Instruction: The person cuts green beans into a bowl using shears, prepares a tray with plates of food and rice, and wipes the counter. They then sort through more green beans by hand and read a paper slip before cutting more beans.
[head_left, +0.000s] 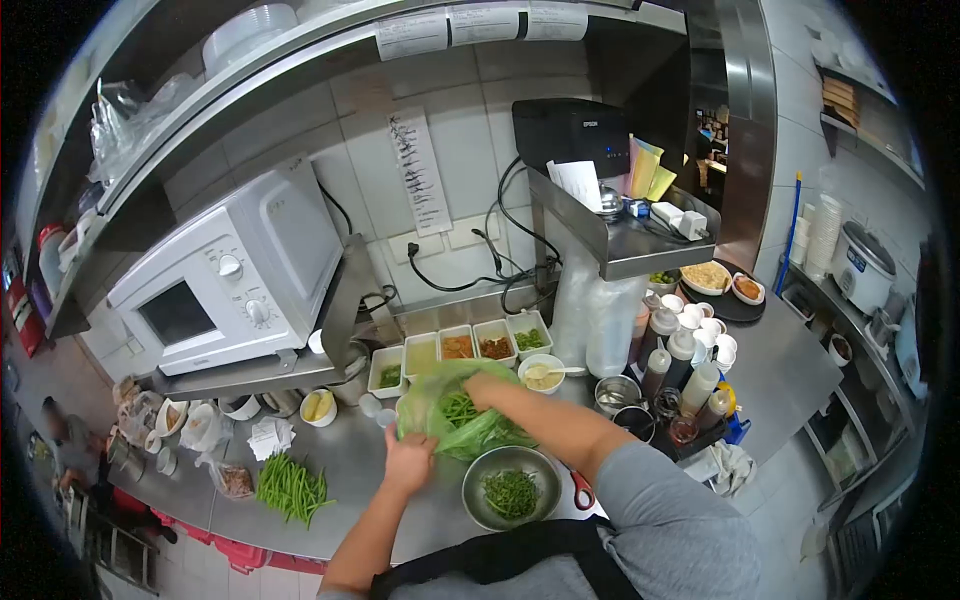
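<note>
A green plastic bag [480, 436] with cut green vegetables [458, 408] inside lies on the steel counter. My left hand [410, 458] grips the bag's left edge with its fingers closed. My right hand [484, 390] reaches into the bag's mouth over the vegetables; its fingertips are hidden there. Just below the bag, a metal bowl [478, 497] holds chopped greens [511, 494]. Red-handled scissors [582, 491] rest at the bowl's right. A pile of long green beans [290, 488] lies on the counter to the left.
Behind the bag stand white tubs of toppings [458, 343] and a small bowl of pale paste [542, 373]. Sauce bottles [680, 352] crowd the right side. A microwave [235, 270] sits at upper left, and a steel shelf [610, 245] juts out above the counter. A person [75, 440] is at far left.
</note>
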